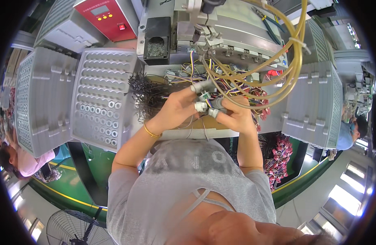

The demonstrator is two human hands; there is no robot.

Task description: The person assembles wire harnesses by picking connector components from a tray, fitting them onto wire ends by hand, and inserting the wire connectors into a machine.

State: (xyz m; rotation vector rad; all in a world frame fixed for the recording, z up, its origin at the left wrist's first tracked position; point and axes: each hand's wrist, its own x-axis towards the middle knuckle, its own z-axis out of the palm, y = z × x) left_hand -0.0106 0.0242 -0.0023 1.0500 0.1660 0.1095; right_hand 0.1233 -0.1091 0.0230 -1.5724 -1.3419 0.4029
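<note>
My left hand [180, 107] pinches a small green circuit board [204, 96] between thumb and index finger. Several coloured wires [209, 103] run from the board toward my right hand [238, 116], whose thumb and fingers are closed on them. Pale finger cots cover the fingertips of both hands. Just beyond them lies a tangled heap of wire harnesses [228, 85] with multicoloured leads. Left of my left hand is a bundle of black wires [149, 92]. Some fingertips partly hide the board.
A grey tray [102, 73] with rows of round metal parts stands at left, near a red control box [108, 18]. Looped yellowish tubes [296, 53] hang over the right side. Pliers [267, 26] lie on the machine [233, 34]. Stacked trays [312, 104] stand at right; people sit on both sides.
</note>
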